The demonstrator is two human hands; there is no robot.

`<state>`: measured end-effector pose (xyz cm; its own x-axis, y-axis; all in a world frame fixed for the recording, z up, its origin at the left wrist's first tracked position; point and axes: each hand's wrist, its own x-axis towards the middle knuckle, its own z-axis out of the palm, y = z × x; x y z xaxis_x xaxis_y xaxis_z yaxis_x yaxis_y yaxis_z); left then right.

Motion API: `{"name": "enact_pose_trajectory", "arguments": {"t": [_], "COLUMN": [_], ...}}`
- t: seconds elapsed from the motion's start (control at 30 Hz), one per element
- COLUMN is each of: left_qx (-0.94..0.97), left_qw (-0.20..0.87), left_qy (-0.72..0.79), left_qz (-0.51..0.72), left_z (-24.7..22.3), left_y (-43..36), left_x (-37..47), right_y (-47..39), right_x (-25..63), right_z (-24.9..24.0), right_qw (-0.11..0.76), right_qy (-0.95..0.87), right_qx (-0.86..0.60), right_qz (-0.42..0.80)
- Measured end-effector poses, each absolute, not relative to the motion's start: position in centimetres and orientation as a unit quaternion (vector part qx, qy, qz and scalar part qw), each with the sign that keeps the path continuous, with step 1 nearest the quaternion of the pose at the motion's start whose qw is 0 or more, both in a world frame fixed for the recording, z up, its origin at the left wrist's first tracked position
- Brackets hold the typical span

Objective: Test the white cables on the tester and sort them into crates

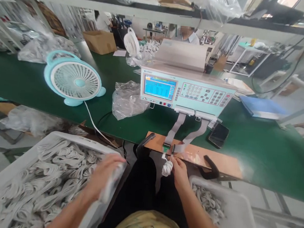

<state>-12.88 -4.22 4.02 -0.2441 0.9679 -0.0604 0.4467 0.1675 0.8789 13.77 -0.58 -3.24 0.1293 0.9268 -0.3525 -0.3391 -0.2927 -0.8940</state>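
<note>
My right hand (179, 169) pinches the end of a small coiled white cable (167, 168) at the table's front edge. One plug of that cable meets a green connector board (165, 149) on a copper-coloured strip (227, 164). Two grey ribbon cables (176, 128) run from the strip to a light-blue tester (204, 94) with a lit screen. My left hand (104, 174), blurred by motion, is closed around a white cable bundle (108, 187) over the right rim of a white bin (58, 135) full of bundled cables.
A blue fan (76, 79) and a plastic bag (127, 101) stand left of the tester. Right of it lie a black phone (218, 135) and a blue folder (261, 106). Black clamps (211, 168) hold the strip. A second bin (242, 208) holds cables. A person (189, 35) is beyond the tester.
</note>
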Motion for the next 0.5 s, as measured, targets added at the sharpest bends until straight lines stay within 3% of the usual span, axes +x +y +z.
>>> {"name": "enact_pose_trajectory", "arguments": {"t": [0.07,0.13,0.27,0.5], "left_qx": [0.526,0.495,0.425,0.318], "left_qw": [0.476,0.549,0.613,0.665], "left_qy": [0.614,0.584,0.552,0.532], "left_qz": [0.345,0.336,0.373,0.416], "left_z": [3.0,1.3,-1.3,-1.9], "left_y": [-2.7,-1.2,1.0,-1.3], "left_x": [-6.9,-2.4,1.5,1.8], "right_y": [-0.6,-0.5,-0.5,-2.2], "right_x": [13.7,13.7,13.3,13.8], "right_z": [-3.3,-3.4,-3.1,-2.3], "right_qw": [0.536,0.540,0.543,0.509], "right_qy": [-0.274,-0.276,-0.277,-0.322], "right_qx": [-0.532,-0.529,-0.535,-0.547], "right_qz": [0.596,0.594,0.585,0.581]}}
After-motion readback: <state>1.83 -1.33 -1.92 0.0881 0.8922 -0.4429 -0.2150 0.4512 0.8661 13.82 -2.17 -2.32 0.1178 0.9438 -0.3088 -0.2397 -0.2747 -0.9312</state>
